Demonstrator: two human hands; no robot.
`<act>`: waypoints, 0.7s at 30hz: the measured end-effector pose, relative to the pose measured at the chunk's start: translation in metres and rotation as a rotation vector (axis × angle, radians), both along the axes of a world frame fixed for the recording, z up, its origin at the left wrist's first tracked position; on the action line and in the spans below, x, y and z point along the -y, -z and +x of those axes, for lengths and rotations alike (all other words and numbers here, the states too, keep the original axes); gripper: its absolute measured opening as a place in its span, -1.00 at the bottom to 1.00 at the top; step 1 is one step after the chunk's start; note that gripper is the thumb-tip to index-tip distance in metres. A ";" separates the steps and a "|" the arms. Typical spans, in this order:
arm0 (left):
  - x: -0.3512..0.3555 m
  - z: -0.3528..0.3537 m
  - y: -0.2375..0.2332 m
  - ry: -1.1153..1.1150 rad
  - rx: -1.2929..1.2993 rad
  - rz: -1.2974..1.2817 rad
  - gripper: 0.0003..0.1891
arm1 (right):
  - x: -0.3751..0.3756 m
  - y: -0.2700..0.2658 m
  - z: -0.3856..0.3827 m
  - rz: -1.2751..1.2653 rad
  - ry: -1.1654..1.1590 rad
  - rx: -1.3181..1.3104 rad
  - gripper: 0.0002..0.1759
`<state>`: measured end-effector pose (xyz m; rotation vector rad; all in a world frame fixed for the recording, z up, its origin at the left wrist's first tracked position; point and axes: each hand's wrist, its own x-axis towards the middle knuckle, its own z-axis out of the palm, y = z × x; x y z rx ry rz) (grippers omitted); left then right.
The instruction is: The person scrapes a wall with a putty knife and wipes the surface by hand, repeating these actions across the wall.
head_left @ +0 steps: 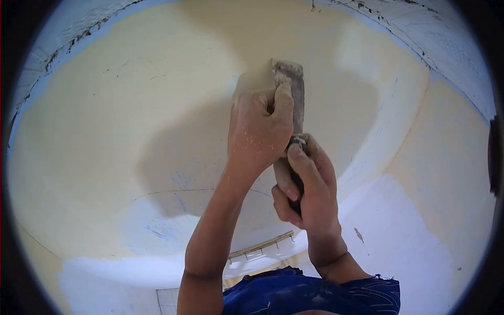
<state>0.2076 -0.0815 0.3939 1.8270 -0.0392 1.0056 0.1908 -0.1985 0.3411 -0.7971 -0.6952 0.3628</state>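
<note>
Two hands hold a putty-smeared flat metal scraper against a cream plastered surface.
The right hand grips its dark handle, and the left hand curls over the blade, pressing. Open surface spreads left and right up to the cracked pale-blue edge.

The cream plaster surface lies open and flat to the left of the two hands and beyond the scraper, with nothing standing out from it as far as the cracked border at the far left. To the right, room is tighter: a pale angled band runs from far to near, with a wall behind it. On the near side, a thin metal rail and the person's own forearms block the way.
</note>
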 end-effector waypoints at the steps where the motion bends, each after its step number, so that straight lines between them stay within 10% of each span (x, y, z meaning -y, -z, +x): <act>1: -0.001 0.004 -0.008 -0.021 0.039 0.063 -0.50 | -0.002 -0.008 0.003 -0.010 0.029 0.009 -0.78; 21: 0.004 0.014 -0.020 -0.015 0.033 0.084 -0.52 | 0.009 -0.019 0.004 -0.034 0.010 0.008 -0.77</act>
